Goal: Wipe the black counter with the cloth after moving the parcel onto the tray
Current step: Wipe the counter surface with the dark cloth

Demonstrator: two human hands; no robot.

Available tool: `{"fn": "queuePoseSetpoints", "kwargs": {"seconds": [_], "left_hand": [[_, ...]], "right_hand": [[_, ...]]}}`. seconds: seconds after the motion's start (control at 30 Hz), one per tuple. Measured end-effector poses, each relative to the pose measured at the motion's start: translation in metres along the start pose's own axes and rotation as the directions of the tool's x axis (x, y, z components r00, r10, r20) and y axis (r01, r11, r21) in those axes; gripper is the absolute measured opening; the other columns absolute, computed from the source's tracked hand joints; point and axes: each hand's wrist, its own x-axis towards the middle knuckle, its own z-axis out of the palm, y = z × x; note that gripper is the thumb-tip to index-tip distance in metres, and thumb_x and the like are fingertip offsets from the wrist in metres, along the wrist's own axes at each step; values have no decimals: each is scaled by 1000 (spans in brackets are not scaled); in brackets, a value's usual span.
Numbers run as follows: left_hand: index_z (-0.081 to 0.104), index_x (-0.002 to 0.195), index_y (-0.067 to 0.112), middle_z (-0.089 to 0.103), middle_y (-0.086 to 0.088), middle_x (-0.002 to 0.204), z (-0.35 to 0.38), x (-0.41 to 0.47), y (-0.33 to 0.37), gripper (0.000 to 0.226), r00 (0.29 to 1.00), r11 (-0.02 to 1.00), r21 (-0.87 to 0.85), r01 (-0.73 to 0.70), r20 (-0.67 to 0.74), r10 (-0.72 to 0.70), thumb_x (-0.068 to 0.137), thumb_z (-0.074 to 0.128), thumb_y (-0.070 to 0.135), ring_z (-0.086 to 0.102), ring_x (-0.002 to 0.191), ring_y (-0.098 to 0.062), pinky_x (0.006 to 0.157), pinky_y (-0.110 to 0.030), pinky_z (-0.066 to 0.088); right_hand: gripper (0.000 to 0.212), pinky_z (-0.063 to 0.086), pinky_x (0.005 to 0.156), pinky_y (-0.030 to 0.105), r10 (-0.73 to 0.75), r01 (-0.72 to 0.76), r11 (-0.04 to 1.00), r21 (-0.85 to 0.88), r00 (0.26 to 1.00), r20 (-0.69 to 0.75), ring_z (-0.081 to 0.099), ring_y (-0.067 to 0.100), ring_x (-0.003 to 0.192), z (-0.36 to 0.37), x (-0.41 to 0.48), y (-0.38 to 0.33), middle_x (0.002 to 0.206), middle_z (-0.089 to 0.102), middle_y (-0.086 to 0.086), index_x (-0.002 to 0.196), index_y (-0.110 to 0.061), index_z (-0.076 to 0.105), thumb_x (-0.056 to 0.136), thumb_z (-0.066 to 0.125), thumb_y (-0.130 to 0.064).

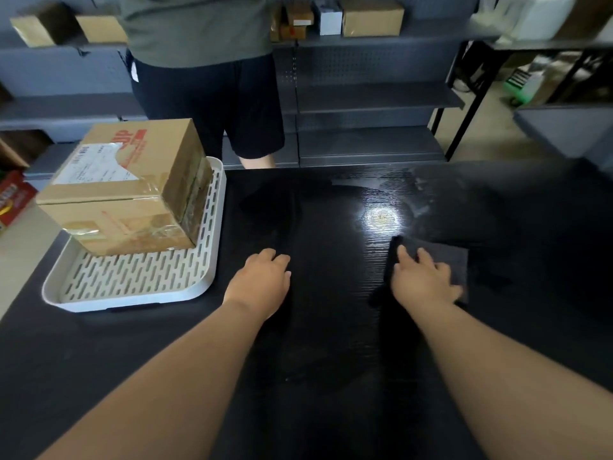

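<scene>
The cardboard parcel (129,187) stands on the white slotted tray (132,287) at the left of the black counter (331,360). A dark cloth (444,257) lies flat on the counter to the right of centre, and my right hand (424,280) presses down on it with fingers spread. My left hand (262,280) rests palm down on the bare counter just right of the tray, holding nothing. Wet streaks and a bright glare spot (383,219) show on the counter beyond the cloth.
A person in a green shirt and black shorts (205,78) stands just beyond the counter's far edge. Grey shelves with small boxes (371,18) line the back. A black table frame (464,104) stands at the right.
</scene>
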Motion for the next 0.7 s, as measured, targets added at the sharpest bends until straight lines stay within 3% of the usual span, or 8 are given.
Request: {"fn": "queuePoseSetpoints", "kwargs": {"seconds": [0.13,0.23,0.3,0.37,0.43,0.5,0.6,0.7], "left_hand": [[37,143,18,37,-5,147,2,7,9,44,1000,1000,-1,14,-25,-14,101,36,30,38,133,-25,105,-38,42],[37,143,19,36,-6,147,5,14,14,44,999,1000,5,27,-39,-26,101,36,30,37,134,-25,104,-39,43],[36,144,19,36,-5,148,6,17,19,45,999,1000,16,16,-43,-15,101,35,31,37,133,-25,103,-39,43],[35,145,19,35,-5,148,8,19,24,45,999,1000,15,9,-37,-9,101,34,32,37,133,-24,102,-38,43],[35,145,20,35,-4,148,10,21,28,45,1000,1000,19,8,-29,-8,102,33,32,37,133,-24,103,-38,43],[36,144,19,36,-4,147,13,25,32,44,999,999,32,5,-33,-4,102,33,32,38,132,-24,104,-37,43],[37,144,20,36,-3,147,14,35,41,44,998,1000,26,13,-54,-12,102,33,33,37,133,-23,105,-35,42],[36,144,21,35,-3,149,14,49,52,45,997,999,36,26,-70,-23,101,34,34,37,134,-22,105,-34,41]], "right_hand": [[45,23,105,53,-321,321,946,-42,947,-9,18,24,139,29,-47,-64,158,12,-10,143,-47,23,100,30,-38],[44,23,105,50,-463,462,883,-81,886,-5,18,19,140,29,-42,-55,157,16,-15,142,-52,24,99,30,-46],[42,24,104,46,-349,346,937,-52,935,-62,22,17,139,15,-13,-25,155,19,-19,139,-56,27,97,30,-51],[42,24,104,46,-117,120,992,25,987,-108,22,18,139,-5,20,10,156,19,-18,139,-56,27,97,31,-51],[44,22,105,49,60,-56,997,57,996,-70,19,22,139,-22,44,28,157,17,-14,142,-52,24,98,29,-48],[46,20,105,53,123,-120,990,80,992,-33,15,26,139,-26,58,15,158,13,-9,145,-48,20,100,27,-44],[44,22,104,52,-79,81,995,50,996,-41,17,26,139,-10,57,-39,158,13,-9,143,-47,23,100,30,-41],[45,19,108,52,-354,355,935,-14,934,55,11,22,142,-1,54,-82,159,6,-13,144,-49,19,101,28,-38]]}}
